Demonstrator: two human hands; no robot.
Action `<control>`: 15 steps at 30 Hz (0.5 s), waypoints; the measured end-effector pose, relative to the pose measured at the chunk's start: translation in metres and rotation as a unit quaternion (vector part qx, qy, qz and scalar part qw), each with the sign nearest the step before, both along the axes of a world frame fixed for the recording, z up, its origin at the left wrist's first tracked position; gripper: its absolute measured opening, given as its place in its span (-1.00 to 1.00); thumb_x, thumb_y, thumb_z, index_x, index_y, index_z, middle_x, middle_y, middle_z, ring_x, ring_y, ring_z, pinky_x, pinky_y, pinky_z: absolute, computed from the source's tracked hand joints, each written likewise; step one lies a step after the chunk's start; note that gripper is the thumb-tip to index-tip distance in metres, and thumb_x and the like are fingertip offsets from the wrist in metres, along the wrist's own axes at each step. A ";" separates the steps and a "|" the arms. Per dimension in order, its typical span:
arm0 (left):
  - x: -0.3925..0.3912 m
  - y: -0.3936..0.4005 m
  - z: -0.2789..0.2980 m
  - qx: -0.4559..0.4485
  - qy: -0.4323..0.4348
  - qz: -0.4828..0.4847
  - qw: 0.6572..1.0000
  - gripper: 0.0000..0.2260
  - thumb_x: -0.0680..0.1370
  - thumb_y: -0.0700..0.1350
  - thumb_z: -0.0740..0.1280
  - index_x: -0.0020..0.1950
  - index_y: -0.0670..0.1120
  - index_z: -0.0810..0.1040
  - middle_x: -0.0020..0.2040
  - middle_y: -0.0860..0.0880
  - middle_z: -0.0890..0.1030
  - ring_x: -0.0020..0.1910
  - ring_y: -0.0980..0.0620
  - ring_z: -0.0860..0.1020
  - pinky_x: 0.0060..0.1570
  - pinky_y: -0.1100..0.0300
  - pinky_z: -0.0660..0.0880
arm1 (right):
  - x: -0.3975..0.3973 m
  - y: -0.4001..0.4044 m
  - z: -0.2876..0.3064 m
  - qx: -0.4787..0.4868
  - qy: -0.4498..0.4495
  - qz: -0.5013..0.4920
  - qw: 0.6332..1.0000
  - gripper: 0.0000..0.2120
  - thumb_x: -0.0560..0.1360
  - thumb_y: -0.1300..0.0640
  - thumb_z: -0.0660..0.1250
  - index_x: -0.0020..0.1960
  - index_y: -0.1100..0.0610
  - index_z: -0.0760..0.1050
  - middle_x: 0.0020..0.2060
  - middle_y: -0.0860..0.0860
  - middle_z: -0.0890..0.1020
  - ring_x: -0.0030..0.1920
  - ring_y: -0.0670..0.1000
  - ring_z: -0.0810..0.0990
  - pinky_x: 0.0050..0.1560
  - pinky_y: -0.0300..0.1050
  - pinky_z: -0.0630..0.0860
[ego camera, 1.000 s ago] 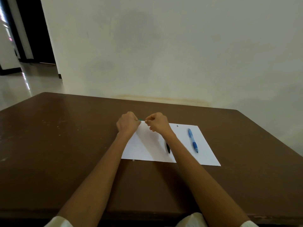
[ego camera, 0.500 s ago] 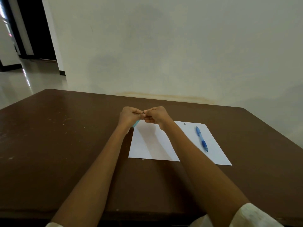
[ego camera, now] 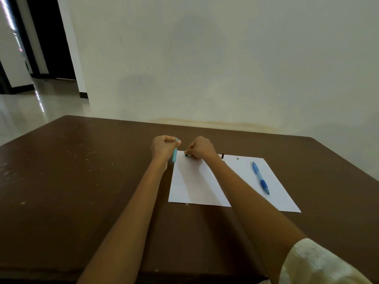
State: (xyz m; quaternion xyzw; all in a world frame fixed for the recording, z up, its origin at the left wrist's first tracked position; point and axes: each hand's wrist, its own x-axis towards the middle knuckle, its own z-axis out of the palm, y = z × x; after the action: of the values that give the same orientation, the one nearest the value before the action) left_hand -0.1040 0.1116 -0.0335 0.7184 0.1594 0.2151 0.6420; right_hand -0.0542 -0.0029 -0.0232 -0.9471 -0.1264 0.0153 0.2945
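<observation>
A white sheet of paper [ego camera: 242,181] lies on the brown table [ego camera: 82,181]. My left hand [ego camera: 164,147] grips a light teal pen barrel [ego camera: 175,152], which hangs down beside the paper's far left corner. My right hand [ego camera: 200,148] pinches a small dark green piece [ego camera: 186,155] just above the paper; most of that piece is hidden by my fingers. A blue pen [ego camera: 260,177] rests on the right half of the paper. Behind my right wrist a small black part [ego camera: 222,155] shows at the paper's far edge.
A tiny grey bit [ego camera: 238,158] sits on the paper near its far edge. The table's far edge meets a pale wall [ego camera: 205,68]. A doorway [ego camera: 47,37] and shiny floor lie at the left.
My hands were pressed together around the teal pen; now they have drawn apart, the left keeping the barrel and the right holding the small green piece lower over the paper.
</observation>
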 end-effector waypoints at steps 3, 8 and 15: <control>0.000 -0.002 0.000 -0.009 0.019 -0.012 1.000 -0.87 0.45 -0.20 0.42 -0.02 -0.14 0.56 -0.01 -0.13 0.62 -0.14 0.01 0.52 -0.31 0.26 0.45 | -0.002 0.002 0.000 -0.014 -0.011 0.000 1.000 -0.76 0.49 0.14 0.39 0.08 0.25 0.64 0.01 0.15 0.68 0.01 0.11 0.65 0.13 0.00 0.58; -0.001 -0.006 0.002 -0.023 0.013 -0.012 1.000 -0.80 0.47 -0.21 0.41 0.07 -0.16 0.57 -0.05 -0.12 0.61 -0.26 0.07 0.52 -0.35 0.30 0.45 | -0.009 -0.006 0.000 0.121 -0.030 -0.048 0.991 -0.72 0.57 0.08 0.29 0.03 0.29 0.62 -0.03 0.18 0.68 -0.13 0.10 0.67 0.07 0.00 0.60; -0.014 -0.024 0.010 -0.141 -0.046 -0.008 0.989 -0.77 0.50 -0.24 0.37 0.13 -0.25 0.50 -0.07 -0.16 0.61 -0.14 -0.05 0.59 -0.20 0.18 0.55 | -0.046 -0.006 -0.002 0.269 0.042 -0.020 0.962 -0.64 0.55 -0.04 0.29 -0.08 0.29 0.58 -0.24 0.11 0.63 -0.34 -0.02 0.59 -0.22 -0.19 0.59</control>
State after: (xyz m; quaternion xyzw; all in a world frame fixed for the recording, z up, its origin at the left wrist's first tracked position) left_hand -0.1184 0.0874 -0.0231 0.6113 0.1524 0.2184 0.7452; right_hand -0.0997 -0.0085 -0.0250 -0.8339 -0.0944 0.0151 0.5435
